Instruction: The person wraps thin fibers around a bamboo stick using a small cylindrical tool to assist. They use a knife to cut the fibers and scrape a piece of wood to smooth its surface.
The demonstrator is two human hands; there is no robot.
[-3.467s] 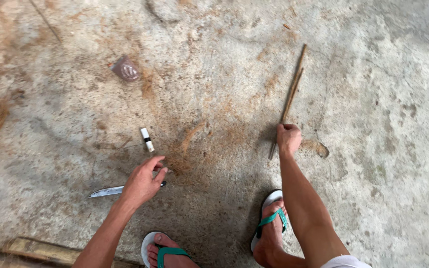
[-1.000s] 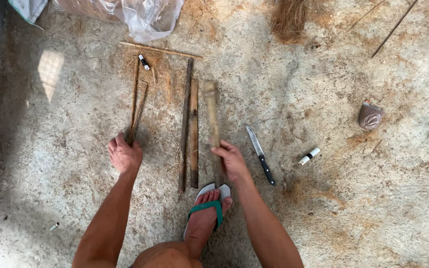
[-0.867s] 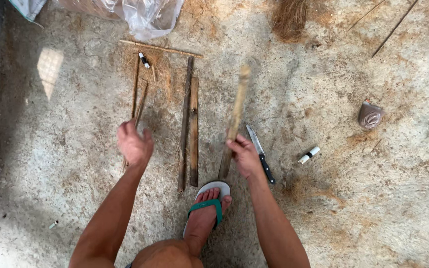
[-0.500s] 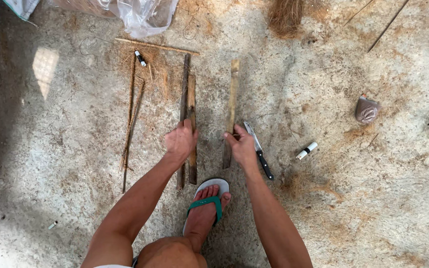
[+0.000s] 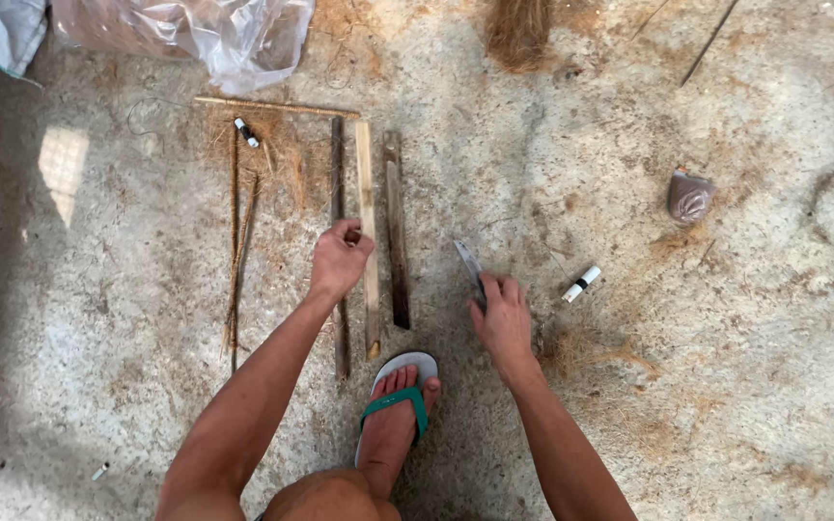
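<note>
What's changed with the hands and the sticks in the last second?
The right hand let go of the flat stick, which now lies beside the other two, and moved right onto the knife. The left hand shifted right from the thin twigs to the dark stick. The small tube stayed put.

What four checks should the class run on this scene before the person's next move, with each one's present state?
1. Right hand on the knife: ok, fingers cover the handle, blade points away.
2. Left hand on the dark stick: ok, touching; firmness of grip cannot tell.
3. Pale slat and brown slat lying parallel on the concrete floor: ok.
4. Sandalled foot clear of the blade: ok, it sits below the slats.
</note>
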